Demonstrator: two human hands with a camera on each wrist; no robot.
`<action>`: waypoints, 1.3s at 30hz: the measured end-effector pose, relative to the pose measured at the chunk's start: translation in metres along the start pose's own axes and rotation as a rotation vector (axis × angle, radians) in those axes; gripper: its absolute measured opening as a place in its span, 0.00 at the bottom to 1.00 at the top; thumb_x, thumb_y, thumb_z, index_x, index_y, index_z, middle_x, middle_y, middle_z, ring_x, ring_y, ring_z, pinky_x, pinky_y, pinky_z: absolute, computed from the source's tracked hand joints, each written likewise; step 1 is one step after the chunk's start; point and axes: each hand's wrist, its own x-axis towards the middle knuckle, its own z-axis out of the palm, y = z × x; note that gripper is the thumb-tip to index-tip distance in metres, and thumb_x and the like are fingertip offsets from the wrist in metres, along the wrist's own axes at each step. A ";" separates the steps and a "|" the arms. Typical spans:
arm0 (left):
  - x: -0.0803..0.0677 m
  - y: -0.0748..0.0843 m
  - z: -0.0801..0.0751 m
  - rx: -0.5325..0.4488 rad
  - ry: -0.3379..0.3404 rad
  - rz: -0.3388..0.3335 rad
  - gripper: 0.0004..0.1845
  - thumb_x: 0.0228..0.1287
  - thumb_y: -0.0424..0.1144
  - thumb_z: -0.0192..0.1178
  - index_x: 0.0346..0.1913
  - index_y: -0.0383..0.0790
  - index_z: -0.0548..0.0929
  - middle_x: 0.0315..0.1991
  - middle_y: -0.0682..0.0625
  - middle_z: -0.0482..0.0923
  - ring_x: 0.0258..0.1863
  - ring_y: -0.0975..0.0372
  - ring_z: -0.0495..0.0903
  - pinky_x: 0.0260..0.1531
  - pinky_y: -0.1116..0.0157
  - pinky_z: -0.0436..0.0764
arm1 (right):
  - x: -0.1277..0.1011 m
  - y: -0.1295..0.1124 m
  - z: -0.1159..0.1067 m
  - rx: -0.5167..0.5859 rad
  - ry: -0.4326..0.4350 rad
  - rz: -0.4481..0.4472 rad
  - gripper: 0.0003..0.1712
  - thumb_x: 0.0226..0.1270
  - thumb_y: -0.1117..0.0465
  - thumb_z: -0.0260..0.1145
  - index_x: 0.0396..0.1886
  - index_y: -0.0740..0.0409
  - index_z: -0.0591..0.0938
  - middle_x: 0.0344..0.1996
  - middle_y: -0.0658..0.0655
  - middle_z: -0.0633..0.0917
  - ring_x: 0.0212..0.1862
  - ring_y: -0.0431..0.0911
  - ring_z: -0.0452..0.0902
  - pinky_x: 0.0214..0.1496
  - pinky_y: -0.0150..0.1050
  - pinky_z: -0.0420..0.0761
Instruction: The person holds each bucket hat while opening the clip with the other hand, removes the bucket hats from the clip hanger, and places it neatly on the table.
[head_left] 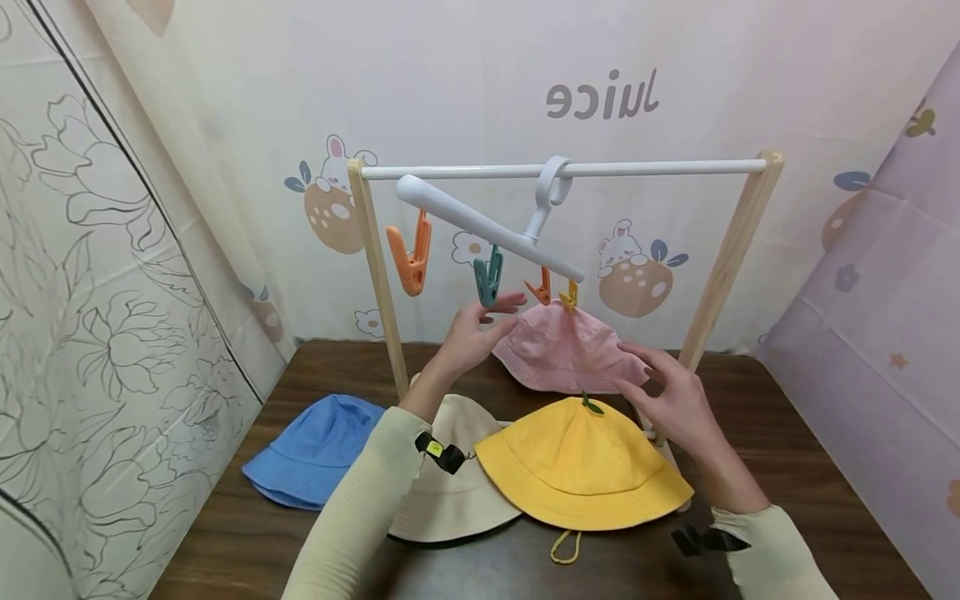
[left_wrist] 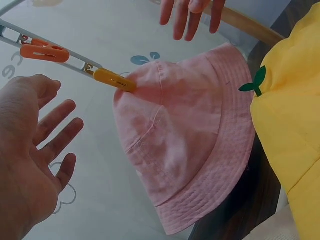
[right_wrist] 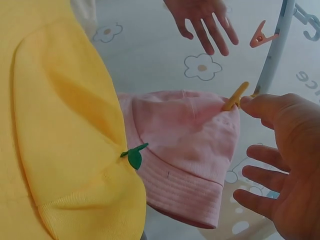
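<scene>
while the pink bucket hat [head_left: 564,350] hangs by its crown from the yellow clip [head_left: 570,297] on the white hanger [head_left: 487,225], i see both hands empty. my left hand [head_left: 472,333] and right hand [head_left: 671,400] flank it, fingers spread loosely.

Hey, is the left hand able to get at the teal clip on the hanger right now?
Probably yes. The left hand is open just below the teal clip, fingertips nearly at it, with nothing between. The pink hat hangs off to the side.
</scene>
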 end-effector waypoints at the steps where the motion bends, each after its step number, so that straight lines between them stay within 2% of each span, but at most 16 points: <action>1: 0.001 0.000 0.000 0.000 -0.001 -0.002 0.24 0.85 0.37 0.63 0.77 0.41 0.81 0.74 0.42 0.86 0.75 0.47 0.83 0.75 0.40 0.76 | 0.001 -0.001 0.001 0.003 -0.001 0.004 0.33 0.67 0.70 0.82 0.72 0.57 0.86 0.66 0.65 0.90 0.65 0.61 0.86 0.66 0.30 0.87; 3: 0.002 0.000 0.001 -0.005 -0.001 -0.004 0.24 0.85 0.37 0.63 0.78 0.40 0.81 0.74 0.42 0.86 0.75 0.47 0.83 0.76 0.39 0.75 | 0.003 -0.002 0.002 0.015 -0.005 0.015 0.33 0.69 0.70 0.81 0.73 0.59 0.85 0.67 0.67 0.89 0.67 0.64 0.85 0.68 0.46 0.90; 5: 0.003 0.000 0.001 -0.009 0.001 -0.007 0.24 0.85 0.38 0.63 0.78 0.41 0.81 0.74 0.42 0.86 0.75 0.47 0.83 0.77 0.38 0.75 | 0.006 -0.005 0.004 0.028 -0.008 0.029 0.33 0.71 0.68 0.81 0.74 0.60 0.84 0.69 0.69 0.88 0.68 0.67 0.84 0.67 0.65 0.87; 6: 0.003 0.000 0.001 -0.014 0.002 -0.009 0.25 0.85 0.38 0.63 0.78 0.40 0.80 0.74 0.42 0.86 0.75 0.47 0.83 0.77 0.37 0.75 | 0.007 -0.006 0.004 0.033 -0.009 0.039 0.33 0.71 0.68 0.80 0.74 0.60 0.84 0.69 0.69 0.87 0.68 0.68 0.84 0.66 0.72 0.84; 7: 0.003 0.001 0.001 -0.018 0.005 -0.011 0.25 0.85 0.38 0.63 0.78 0.41 0.80 0.74 0.43 0.86 0.75 0.47 0.83 0.78 0.38 0.74 | 0.009 -0.007 0.005 0.041 -0.012 0.051 0.33 0.72 0.67 0.80 0.75 0.60 0.83 0.70 0.69 0.87 0.69 0.69 0.84 0.66 0.74 0.83; 11: 0.005 0.001 0.004 -0.024 0.015 -0.026 0.25 0.85 0.39 0.62 0.79 0.43 0.80 0.75 0.45 0.86 0.76 0.49 0.83 0.79 0.40 0.75 | 0.014 -0.010 0.007 0.055 -0.016 0.081 0.32 0.74 0.64 0.80 0.75 0.59 0.83 0.71 0.70 0.86 0.70 0.70 0.82 0.68 0.76 0.82; 18: 0.008 0.003 0.008 -0.034 0.010 -0.051 0.25 0.85 0.43 0.61 0.80 0.47 0.79 0.76 0.46 0.84 0.76 0.50 0.82 0.80 0.41 0.75 | 0.023 -0.010 0.014 0.073 -0.008 0.076 0.31 0.74 0.66 0.79 0.74 0.61 0.83 0.70 0.70 0.86 0.72 0.70 0.80 0.73 0.78 0.78; 39: 0.017 -0.001 0.018 -0.058 0.016 -0.089 0.26 0.85 0.41 0.63 0.79 0.43 0.78 0.75 0.40 0.84 0.78 0.47 0.79 0.81 0.40 0.73 | 0.040 -0.006 0.022 0.061 0.003 0.056 0.32 0.73 0.66 0.79 0.74 0.65 0.82 0.72 0.73 0.84 0.73 0.72 0.79 0.72 0.81 0.77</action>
